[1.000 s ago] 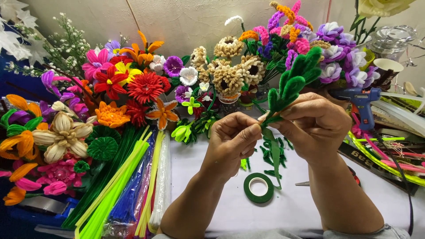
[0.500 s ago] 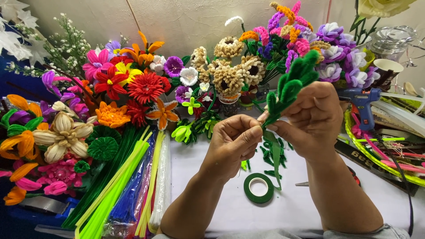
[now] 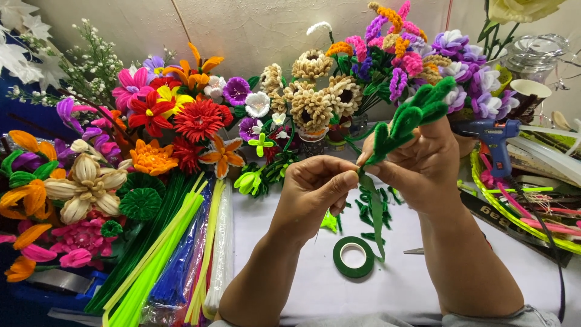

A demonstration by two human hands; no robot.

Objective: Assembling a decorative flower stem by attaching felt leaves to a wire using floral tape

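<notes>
Since earlier, right hand [image 3: 423,166] raised green chenille stem [image 3: 411,118] slightly; left hand [image 3: 318,188] pinches green tape strip [image 3: 376,212]. Tape roll [image 3: 354,257] lies on open desk [image 3: 290,266] nearer.

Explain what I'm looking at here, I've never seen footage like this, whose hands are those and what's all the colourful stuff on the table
This is one picture from a camera worn on a person's head, looking down at their own two bare hands. There is no machine. The right hand grips a fuzzy green pipe-cleaner stem with leaf-like loops. The left hand pinches a strip of green tape that hangs down from that stem. On the white table below lies a roll of green tape. To the left lie bundles of pipe cleaners, mostly green and yellow. Finished pipe-cleaner flowers in many colours crowd the back and left. A blue glue gun sits to the right.
</notes>
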